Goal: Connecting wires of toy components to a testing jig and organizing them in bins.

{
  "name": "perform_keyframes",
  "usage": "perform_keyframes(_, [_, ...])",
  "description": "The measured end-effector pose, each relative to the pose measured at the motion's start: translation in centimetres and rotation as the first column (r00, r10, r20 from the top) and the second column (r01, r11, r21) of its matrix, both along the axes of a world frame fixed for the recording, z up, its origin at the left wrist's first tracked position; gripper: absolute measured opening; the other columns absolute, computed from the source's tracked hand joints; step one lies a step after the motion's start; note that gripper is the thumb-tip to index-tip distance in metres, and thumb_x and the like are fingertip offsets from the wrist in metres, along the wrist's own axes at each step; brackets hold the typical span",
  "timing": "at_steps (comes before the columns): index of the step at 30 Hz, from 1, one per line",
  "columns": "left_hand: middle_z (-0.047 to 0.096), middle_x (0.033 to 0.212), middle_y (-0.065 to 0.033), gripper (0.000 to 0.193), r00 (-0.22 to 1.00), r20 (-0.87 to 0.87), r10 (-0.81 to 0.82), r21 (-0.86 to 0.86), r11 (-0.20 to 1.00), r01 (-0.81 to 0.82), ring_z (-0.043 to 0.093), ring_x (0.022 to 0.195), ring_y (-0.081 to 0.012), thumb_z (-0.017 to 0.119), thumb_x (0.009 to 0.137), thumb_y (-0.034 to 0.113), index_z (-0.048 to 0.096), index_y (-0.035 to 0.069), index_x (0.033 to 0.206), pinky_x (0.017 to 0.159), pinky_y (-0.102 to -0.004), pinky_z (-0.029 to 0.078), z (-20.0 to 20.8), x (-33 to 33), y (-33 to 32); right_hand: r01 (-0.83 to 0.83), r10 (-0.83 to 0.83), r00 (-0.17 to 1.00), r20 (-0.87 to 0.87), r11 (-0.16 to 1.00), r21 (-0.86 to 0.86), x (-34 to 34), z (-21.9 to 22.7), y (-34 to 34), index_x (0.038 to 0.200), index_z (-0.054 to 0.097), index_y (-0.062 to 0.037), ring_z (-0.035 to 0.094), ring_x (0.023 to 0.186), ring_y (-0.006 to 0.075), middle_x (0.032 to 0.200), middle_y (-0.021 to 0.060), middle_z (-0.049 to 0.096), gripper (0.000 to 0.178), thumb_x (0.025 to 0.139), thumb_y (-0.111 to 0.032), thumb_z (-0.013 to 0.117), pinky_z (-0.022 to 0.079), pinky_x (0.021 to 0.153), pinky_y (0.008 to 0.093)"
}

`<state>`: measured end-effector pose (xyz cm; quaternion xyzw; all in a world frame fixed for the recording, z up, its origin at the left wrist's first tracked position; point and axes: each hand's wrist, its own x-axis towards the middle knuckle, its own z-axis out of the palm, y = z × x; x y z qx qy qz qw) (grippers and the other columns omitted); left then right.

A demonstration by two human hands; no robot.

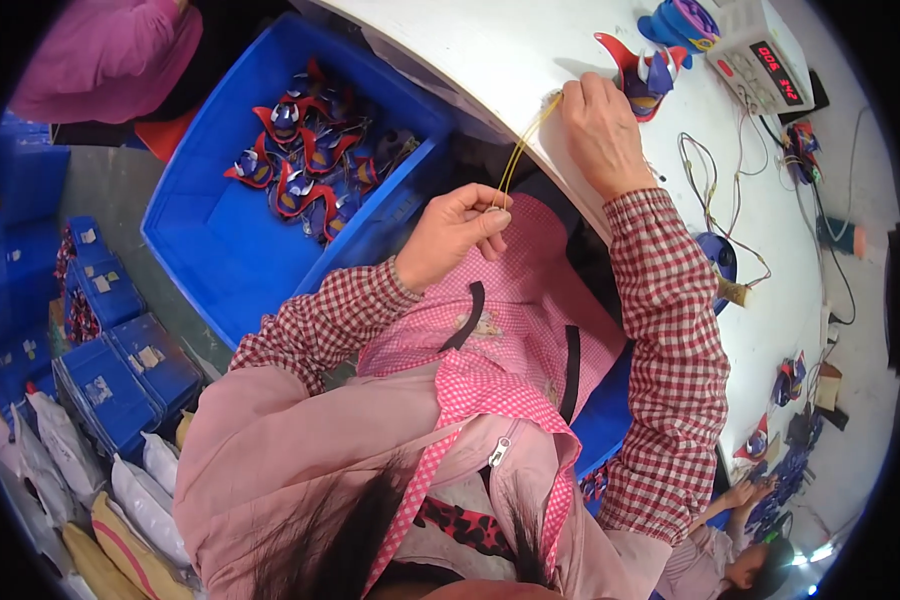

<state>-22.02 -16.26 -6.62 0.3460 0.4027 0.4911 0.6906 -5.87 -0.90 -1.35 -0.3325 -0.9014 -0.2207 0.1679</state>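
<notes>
A thin looped yellow wire (pixel 519 150) is stretched between my two hands over the table's edge. My left hand (pixel 450 235) is closed in a pinch on its lower end, above my lap; a small roundish thing seems to sit at the fingertips, too small to name. My right hand (pixel 602 140) rests on the white table (pixel 460 45) with its fingers curled at the wire's upper end. Just beyond those fingers stands a toy figure (pixel 646 85) in purple and white with red, wing-like parts.
A blue bin (pixel 205 215) at my left holds several similar toy figures (pixel 295 185). On the table are a power supply (pixel 760 60) with a red display, a blue round container (pixel 675 25) and loose cables (pixel 710 180). Co-workers sit at far left and lower right.
</notes>
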Motion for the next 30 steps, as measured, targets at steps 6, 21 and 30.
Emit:
perform_keyframes(6, [0.06,0.075,-0.0069,0.022,1.0,0.012,-0.009,-0.049,0.999,0.01,0.06,0.064,-0.0122,0.058,0.089,0.012,0.055,-0.003,0.105,0.058,-0.0219,0.049,0.0,1.0,0.9,0.055,-0.059,0.995,-0.078,0.996,-0.064,0.8,0.8,-0.2,0.089,0.057,-0.0019,0.056,0.079,0.0237,0.085,0.0097,0.054,0.016,0.08,-0.015,0.058,0.046,0.069,0.0317])
perform_keyframes(21, [0.06,0.077,-0.0056,0.021,0.994,-0.019,-0.107,0.0,0.994,0.107,0.059,0.065,-0.0102,0.058,0.089,0.013,0.057,-0.002,0.104,0.058,-0.0199,0.049,2.5,4.3,0.8,-0.075,-0.379,0.723,-0.578,0.789,-0.61,8.2,3.6,-14.5,0.103,0.058,0.0009,0.06,0.064,0.0146,0.078,0.0093,0.06,0.019,0.087,-0.009,0.059,0.047,0.056,0.0263])
perform_keyframes(30, [0.059,0.079,-0.0036,0.021,0.978,-0.11,-0.176,-0.001,0.984,0.176,0.058,0.063,-0.0083,0.057,0.09,0.013,0.057,-0.002,0.105,0.052,-0.0184,0.048,4.7,7.3,2.2,0.231,-0.469,0.801,-0.371,0.815,-0.532,8.5,1.0,-12.2,0.112,0.052,-0.0034,0.058,0.071,0.0323,0.09,0.0155,0.053,0.034,0.081,-0.009,0.063,0.048,0.056,0.0391])
